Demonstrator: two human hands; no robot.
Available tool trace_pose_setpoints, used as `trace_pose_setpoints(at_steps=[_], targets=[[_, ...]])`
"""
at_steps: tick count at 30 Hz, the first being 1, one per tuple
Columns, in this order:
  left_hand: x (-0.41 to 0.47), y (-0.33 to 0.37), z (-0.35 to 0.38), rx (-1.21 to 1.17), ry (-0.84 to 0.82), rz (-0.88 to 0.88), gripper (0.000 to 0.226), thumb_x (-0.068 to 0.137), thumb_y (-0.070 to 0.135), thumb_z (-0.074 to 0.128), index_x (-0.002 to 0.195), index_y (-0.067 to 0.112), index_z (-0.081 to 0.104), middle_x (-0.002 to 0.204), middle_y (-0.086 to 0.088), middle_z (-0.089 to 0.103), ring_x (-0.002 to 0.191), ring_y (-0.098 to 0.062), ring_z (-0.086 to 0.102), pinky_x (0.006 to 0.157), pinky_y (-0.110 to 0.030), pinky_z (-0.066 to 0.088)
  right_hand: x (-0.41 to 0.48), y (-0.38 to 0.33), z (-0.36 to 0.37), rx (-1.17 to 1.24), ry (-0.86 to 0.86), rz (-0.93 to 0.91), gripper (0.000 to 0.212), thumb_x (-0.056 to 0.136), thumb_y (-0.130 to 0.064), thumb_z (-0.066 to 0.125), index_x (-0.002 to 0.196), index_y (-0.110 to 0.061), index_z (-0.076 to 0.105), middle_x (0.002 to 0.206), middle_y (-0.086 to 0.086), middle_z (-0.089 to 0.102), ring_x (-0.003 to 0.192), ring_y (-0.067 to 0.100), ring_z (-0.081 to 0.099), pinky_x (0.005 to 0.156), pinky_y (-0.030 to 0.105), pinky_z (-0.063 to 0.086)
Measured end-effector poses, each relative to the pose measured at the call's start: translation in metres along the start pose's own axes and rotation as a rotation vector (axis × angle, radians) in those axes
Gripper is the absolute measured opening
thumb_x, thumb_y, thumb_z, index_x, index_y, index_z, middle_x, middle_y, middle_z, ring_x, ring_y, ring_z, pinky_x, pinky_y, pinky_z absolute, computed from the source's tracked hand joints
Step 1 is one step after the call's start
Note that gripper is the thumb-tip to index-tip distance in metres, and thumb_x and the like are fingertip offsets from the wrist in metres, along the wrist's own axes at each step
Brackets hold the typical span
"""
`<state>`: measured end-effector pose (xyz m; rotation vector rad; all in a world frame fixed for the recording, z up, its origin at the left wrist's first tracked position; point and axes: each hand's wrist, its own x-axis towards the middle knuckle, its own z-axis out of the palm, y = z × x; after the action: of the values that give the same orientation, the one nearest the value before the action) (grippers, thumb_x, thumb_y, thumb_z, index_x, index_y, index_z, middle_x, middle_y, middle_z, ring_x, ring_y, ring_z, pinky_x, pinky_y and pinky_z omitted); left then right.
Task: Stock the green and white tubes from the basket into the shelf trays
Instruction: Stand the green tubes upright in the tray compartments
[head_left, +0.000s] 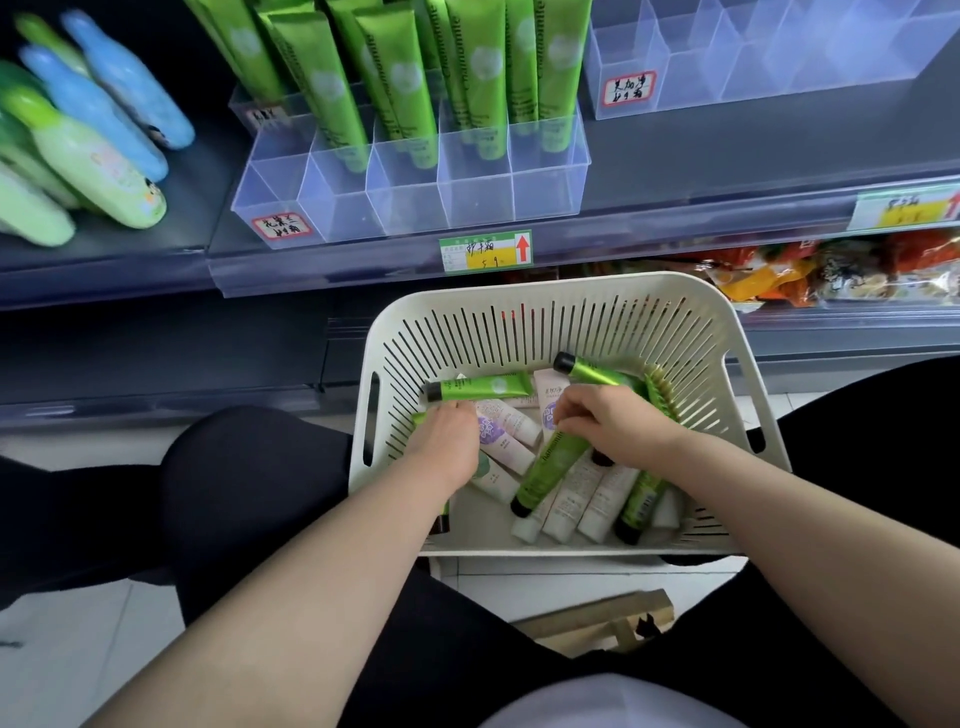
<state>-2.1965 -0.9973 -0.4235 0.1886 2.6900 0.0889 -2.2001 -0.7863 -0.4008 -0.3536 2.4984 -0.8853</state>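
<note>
A cream slotted basket (566, 306) sits between my knees, holding several green tubes and several white tubes. My left hand (447, 439) is down in its left side, fingers curled over a green tube (420, 418) that is mostly hidden beneath it. My right hand (610, 421) pinches the upper end of a green tube (550, 467) lying slanted across the white tubes (587, 499). Another green tube (480, 387) lies flat at the back of the basket. On the shelf above, a clear divided tray (415, 200) holds upright green tubes (395, 78) in its rear cells.
Blue and green bottles (98, 140) lie on the shelf at left. A second clear divided tray (753, 57) stands at the upper right. Snack packets (779, 278) fill the lower shelf at right. A wooden stool (608, 618) shows under the basket. My black-clad knees flank the basket.
</note>
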Motion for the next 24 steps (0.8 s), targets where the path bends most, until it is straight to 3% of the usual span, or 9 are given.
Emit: trace_pose_setpoints(at_steps=[6,10,13,17,20,24], targets=[[0.018,-0.004,-0.004,0.182,-0.13,0.025,0.047,0.084,0.0,0.061,0.128,0.0,0.044,0.123,-0.017,0.052,0.114,-0.031,0.05,0.095,-0.038,0.042,0.003,0.001,-0.002,0.038,0.097,-0.047,0.012,0.09,-0.014,0.061,0.098,-0.018,0.069,0.093,-0.004,0.067,0.085,0.012,0.06,0.075,0.022,0.046],[0.017,-0.005,-0.011,0.192,-0.127,0.043,0.035,0.09,-0.003,0.045,0.125,0.002,0.048,0.115,-0.015,0.056,0.108,-0.03,0.054,0.086,-0.037,0.043,0.008,0.001,0.004,0.056,0.105,-0.007,0.024,0.087,-0.01,0.064,0.11,-0.014,0.067,0.101,-0.002,0.066,0.088,0.009,0.057,0.08,0.017,0.043],[0.012,-0.003,-0.017,0.13,-0.162,0.035,0.026,0.088,-0.006,0.048,0.111,0.003,0.055,0.099,-0.008,0.057,0.092,-0.025,0.057,0.073,-0.031,0.042,0.01,-0.003,0.009,0.027,0.102,-0.01,0.023,0.087,-0.013,0.065,0.11,-0.014,0.068,0.103,-0.001,0.068,0.085,0.007,0.054,0.076,0.016,0.039],[0.003,-0.011,-0.027,0.172,-0.225,-0.016,0.025,0.091,0.0,0.05,0.114,0.0,0.059,0.107,-0.011,0.059,0.097,-0.027,0.061,0.077,-0.032,0.048,0.004,-0.011,0.017,-0.051,0.051,-0.013,0.021,0.089,-0.019,0.062,0.109,-0.023,0.068,0.105,-0.006,0.069,0.09,0.008,0.059,0.081,0.021,0.047],[-0.006,-0.015,-0.026,0.193,-0.278,-0.017,0.026,0.091,0.004,0.051,0.115,0.001,0.06,0.104,-0.011,0.059,0.087,-0.025,0.057,0.071,-0.032,0.046,-0.001,-0.019,0.021,-0.1,0.008,-0.044,0.019,0.092,-0.021,0.059,0.108,-0.024,0.069,0.105,-0.008,0.07,0.095,0.011,0.062,0.084,0.026,0.049],[-0.007,-0.006,-0.022,0.047,-0.226,0.027,0.025,0.093,0.012,0.052,0.117,0.011,0.059,0.11,-0.007,0.059,0.096,-0.023,0.058,0.077,-0.031,0.048,-0.005,-0.021,0.018,-0.111,0.124,-0.052,0.018,0.093,-0.02,0.056,0.105,-0.026,0.068,0.102,-0.01,0.068,0.095,0.012,0.061,0.082,0.028,0.048]])
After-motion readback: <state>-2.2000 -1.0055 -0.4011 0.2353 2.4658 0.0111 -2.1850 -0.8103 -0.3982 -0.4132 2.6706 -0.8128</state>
